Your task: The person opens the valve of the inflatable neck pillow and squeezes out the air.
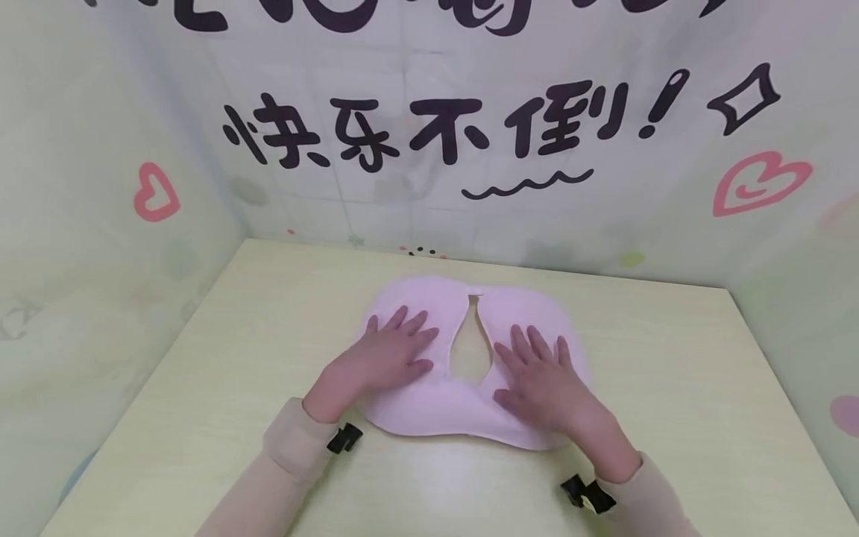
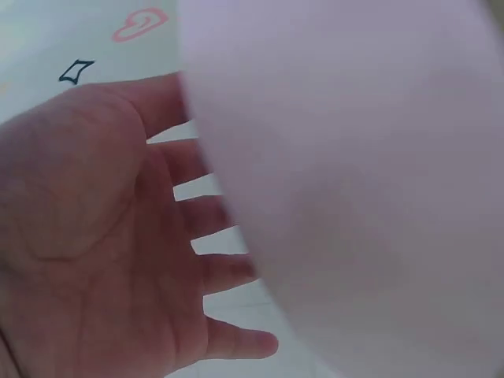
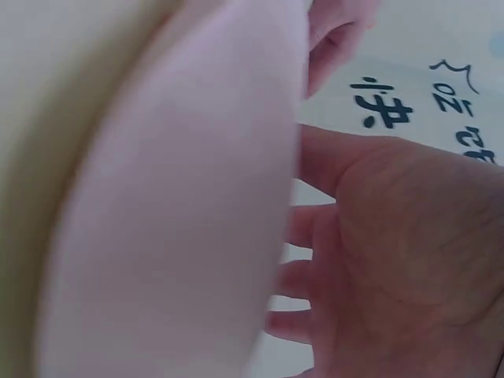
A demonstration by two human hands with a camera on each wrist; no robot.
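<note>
A soft pale pink cushion (image 1: 429,410) with rounded corners lies flat on the table, a teardrop-shaped opening in its middle. My left hand (image 1: 392,354) rests on its left half, fingers spread and straight. On the other half, right of the opening, lies my right hand (image 1: 545,384) with its fingers also spread. In the left wrist view the cushion (image 2: 339,173) covers the fingertips of the left hand (image 2: 94,228). From the right wrist, the cushion's edge (image 3: 181,205) hides the tips of the right hand's fingers.
The pale wooden table (image 1: 671,388) extends around the cushion on every side. A white printed backdrop (image 1: 403,209) with dark lettering and pink hearts rises behind the table's far edge and along both sides. Black clips (image 1: 345,438) sit at the cuffs of both light sleeves.
</note>
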